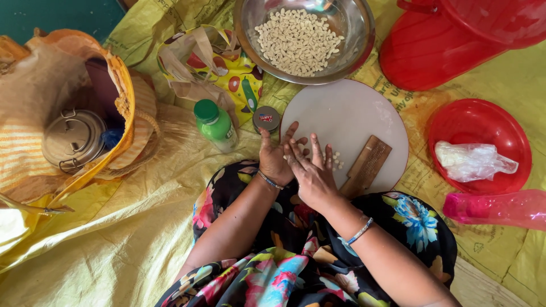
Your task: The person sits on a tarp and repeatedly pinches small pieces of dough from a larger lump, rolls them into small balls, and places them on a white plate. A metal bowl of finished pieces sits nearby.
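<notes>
We are pressing both hands on a round white board [352, 113] with small pale pieces [333, 159].

Our left hand [276, 159] and right hand [313, 173] are lying flat and overlapping, fingers stretched open, gripping nothing. The pieces are sitting just beside our fingertips, near a ridged wooden block [367, 165]. Above the board, a steel bowl [357, 42] is holding many more pieces. A green bottle [216, 125] is standing at our left.
</notes>
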